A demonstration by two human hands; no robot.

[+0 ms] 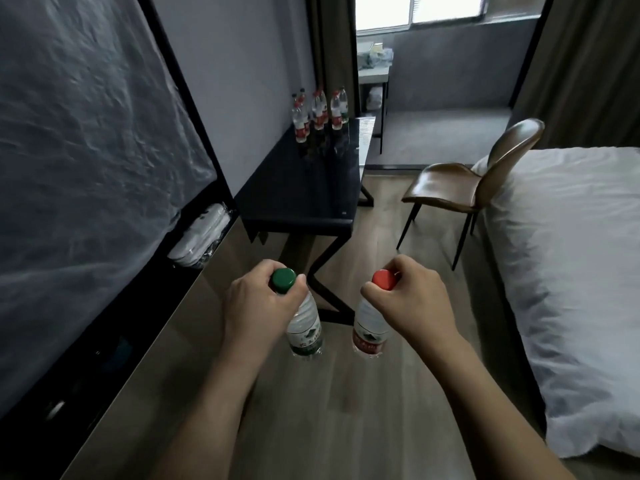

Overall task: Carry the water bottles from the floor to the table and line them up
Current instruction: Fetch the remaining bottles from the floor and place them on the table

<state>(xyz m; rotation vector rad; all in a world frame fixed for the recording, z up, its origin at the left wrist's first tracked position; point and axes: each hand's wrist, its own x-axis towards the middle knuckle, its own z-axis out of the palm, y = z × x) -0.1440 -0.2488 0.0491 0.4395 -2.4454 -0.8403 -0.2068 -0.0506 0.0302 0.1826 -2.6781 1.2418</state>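
Left hand (256, 299) clenched round the neck of the green-cap bottle (304, 327), hanging at 7 o'clock. Right hand (405, 299) same on the red-cap bottle (370, 330), 5 o'clock. Probably full, heavy, slick: neck hold suits. Forearms extended, palms down. Table (304, 195) at 12, more bottles (318, 110) on its far end.

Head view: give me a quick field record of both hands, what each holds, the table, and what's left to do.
left hand: grips the green-capped bottle by its neck
right hand: grips the red-capped bottle by its neck
bottle pose: both hang roughly upright above the wood floor
table: dark, ahead along the left wall
bottles on table: a cluster at the far end, mostly red labels; exact count unclear
nearby: brown chair and bed on the right
remaining: both held bottles not yet on the table
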